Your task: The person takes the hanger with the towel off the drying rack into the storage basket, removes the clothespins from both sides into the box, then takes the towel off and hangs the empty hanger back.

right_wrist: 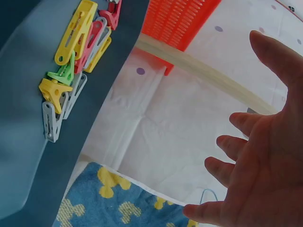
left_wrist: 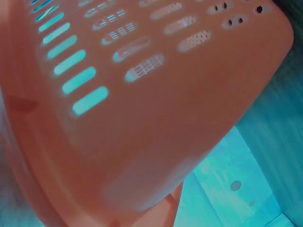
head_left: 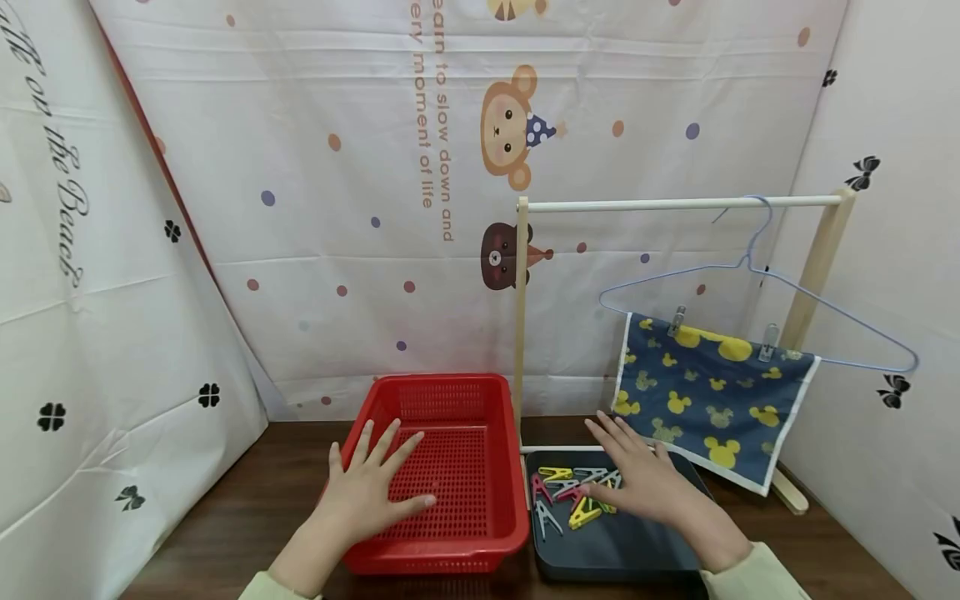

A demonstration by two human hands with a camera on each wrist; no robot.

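With fingers spread, my left hand hovers over the left side of a red plastic basket, holding nothing. The basket's slotted wall fills the left wrist view, where no hand shows. My right hand is spread above a dark grey tray, also holding nothing. Several yellow, red, grey and green clothespins lie together in that tray. A blue cloth with yellow mouse-head shapes hangs beyond the right hand, held by two clear clips on a blue wire hanger.
A drying rack with a white rail and wooden posts stands behind the tray, the hanger hooked on its rail. Below everything is a dark wooden table. Patterned white curtains close off the back and both sides.
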